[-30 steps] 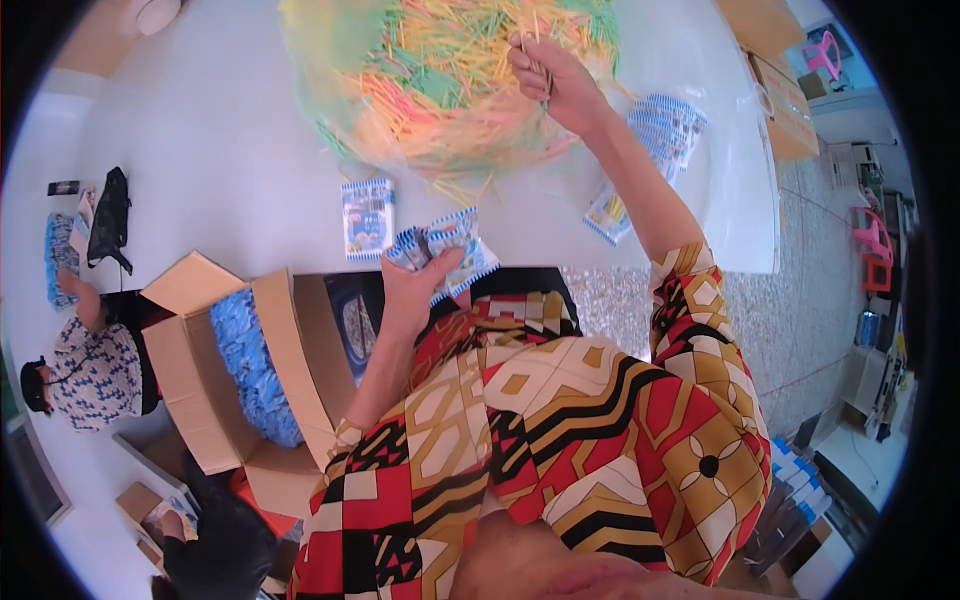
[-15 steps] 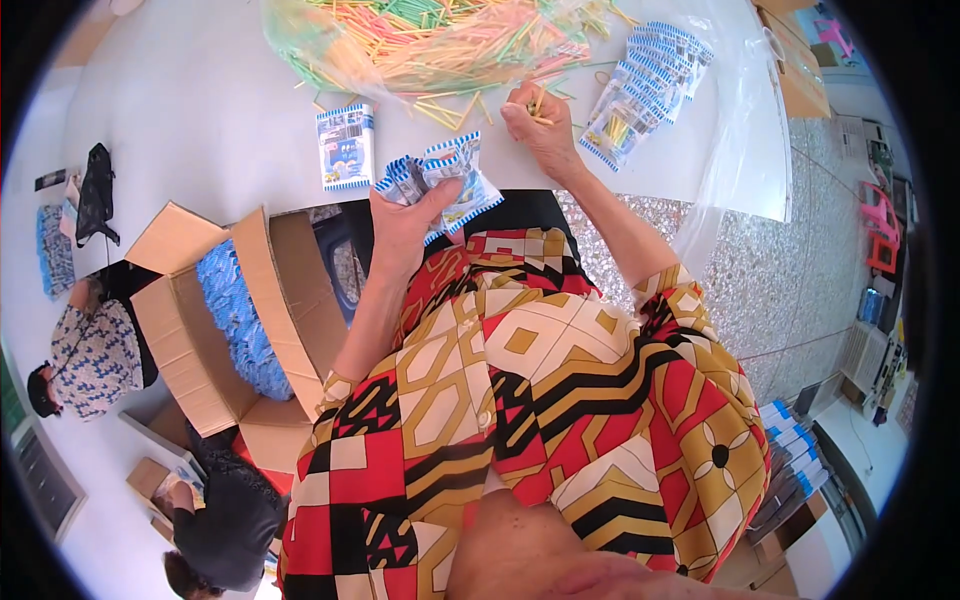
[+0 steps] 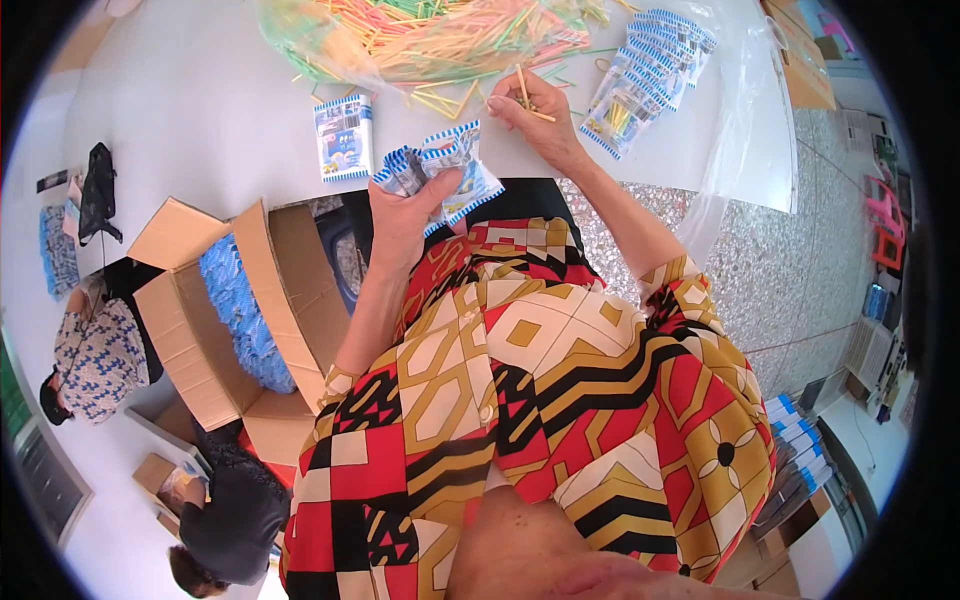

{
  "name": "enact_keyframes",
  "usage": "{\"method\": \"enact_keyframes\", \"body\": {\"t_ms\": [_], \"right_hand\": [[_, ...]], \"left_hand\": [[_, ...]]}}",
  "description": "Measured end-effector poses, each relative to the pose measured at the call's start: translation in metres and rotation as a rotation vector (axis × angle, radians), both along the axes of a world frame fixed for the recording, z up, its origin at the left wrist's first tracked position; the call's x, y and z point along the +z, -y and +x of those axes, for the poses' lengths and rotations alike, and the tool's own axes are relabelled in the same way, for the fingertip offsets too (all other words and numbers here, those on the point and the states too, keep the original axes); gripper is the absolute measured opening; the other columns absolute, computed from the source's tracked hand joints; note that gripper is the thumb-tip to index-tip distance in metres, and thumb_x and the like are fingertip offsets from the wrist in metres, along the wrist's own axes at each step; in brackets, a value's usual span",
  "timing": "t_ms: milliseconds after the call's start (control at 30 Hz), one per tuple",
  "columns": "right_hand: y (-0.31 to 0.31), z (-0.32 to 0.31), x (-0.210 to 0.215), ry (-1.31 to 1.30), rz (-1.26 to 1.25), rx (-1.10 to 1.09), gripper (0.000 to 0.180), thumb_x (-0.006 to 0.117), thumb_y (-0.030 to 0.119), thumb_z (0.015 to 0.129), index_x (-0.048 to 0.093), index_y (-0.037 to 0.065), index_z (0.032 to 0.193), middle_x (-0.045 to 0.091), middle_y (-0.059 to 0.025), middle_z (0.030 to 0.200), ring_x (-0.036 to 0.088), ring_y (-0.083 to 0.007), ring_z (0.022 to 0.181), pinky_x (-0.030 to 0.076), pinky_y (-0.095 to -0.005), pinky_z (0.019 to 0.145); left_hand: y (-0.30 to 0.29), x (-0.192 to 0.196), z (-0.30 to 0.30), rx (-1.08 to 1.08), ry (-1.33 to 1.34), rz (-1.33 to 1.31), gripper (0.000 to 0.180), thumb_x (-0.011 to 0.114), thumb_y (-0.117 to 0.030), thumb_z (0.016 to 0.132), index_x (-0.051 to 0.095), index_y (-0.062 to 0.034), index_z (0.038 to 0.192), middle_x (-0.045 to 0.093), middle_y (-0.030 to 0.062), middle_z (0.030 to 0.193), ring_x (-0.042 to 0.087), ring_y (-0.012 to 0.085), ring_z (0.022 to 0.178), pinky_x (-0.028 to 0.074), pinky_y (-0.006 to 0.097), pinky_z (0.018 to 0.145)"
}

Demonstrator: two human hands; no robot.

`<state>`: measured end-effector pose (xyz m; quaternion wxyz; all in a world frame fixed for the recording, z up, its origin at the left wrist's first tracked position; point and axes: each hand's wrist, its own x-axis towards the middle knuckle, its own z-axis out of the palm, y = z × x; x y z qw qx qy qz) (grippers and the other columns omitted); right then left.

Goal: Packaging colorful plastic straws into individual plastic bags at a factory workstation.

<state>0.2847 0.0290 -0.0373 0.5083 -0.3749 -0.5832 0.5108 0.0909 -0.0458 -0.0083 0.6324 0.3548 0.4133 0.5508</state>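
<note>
White table (image 3: 180, 120) up top, speckled floor (image 3: 800, 280) to the right, clear plastic sheet (image 3: 745, 150) hanging over the table edge. Left hand (image 3: 400, 215) closed around a bunch of packets (image 3: 440, 170), blue-and-white striped edges, fanned and crumpled, held just off the table's near edge. Right hand (image 3: 530, 115) on the table, fingers pinched on a few sticks (image 3: 525, 95), yellowish, thin, one poking up past the fingertips. Just beyond it, a big pile (image 3: 430, 35) of coloured sticks, yellow, green, orange, inside a clear bag. One flat packet (image 3: 343, 137) lies alone on the table, left of the held bunch. Stack of filled packets (image 3: 645, 80) overlapped in a row to the right of the right hand, sticks visible inside. Open cardboard box (image 3: 230, 310) at the person's left, below table level, packed with more blue packets. Two other people at lower left, one in a patterned top (image 3: 95, 355), one in dark clothes (image 3: 235, 520). Wearer in a red, gold and black patterned garment
</note>
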Motion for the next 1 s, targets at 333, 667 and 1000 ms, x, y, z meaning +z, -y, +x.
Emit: {"method": "enact_keyframes", "body": {"t_ms": [333, 667, 1000], "right_hand": [[0.004, 0.000, -0.013, 0.044, 0.012, -0.052, 0.012, 0.068, 0.009, 0.081, 0.058, 0.005, 0.087, 0.055, 0.0027, 0.070, 0.052, -0.0039, 0.064, 0.043, -0.0185, 0.058], [0.002, -0.009, 0.015, 0.025, -0.098, -0.063, 0.019, 0.046, 0.022, 0.096, 0.056, 0.007, 0.092, 0.044, 0.0040, 0.060, 0.041, -0.0036, 0.054, 0.035, -0.0202, 0.050], [0.007, -0.055, 0.113, -0.729, 0.109, 0.392, 0.028, 0.034, 0.031, 0.100, 0.049, 0.009, 0.092, 0.034, 0.0020, 0.053, 0.031, -0.0070, 0.045, 0.042, -0.0262, 0.059]], "left_hand": [[-0.001, 0.008, -0.003, -0.024, 0.050, -0.015, 0.023, 0.072, -0.001, 0.074, 0.062, -0.0001, 0.094, 0.065, 0.0058, 0.079, 0.057, 0.0083, 0.054, 0.044, 0.020, 0.038], [-0.003, -0.004, -0.007, -0.174, 0.000, 0.021, 0.009, 0.071, -0.003, 0.076, 0.065, 0.0002, 0.081, 0.059, -0.0006, 0.065, 0.047, 0.0031, 0.045, 0.032, 0.017, 0.036], [-0.003, -0.009, -0.009, -0.090, -0.162, 0.090, 0.010, 0.070, -0.001, 0.074, 0.061, -0.0007, 0.078, 0.054, -0.0024, 0.060, 0.043, 0.0028, 0.041, 0.030, 0.018, 0.034]]}}
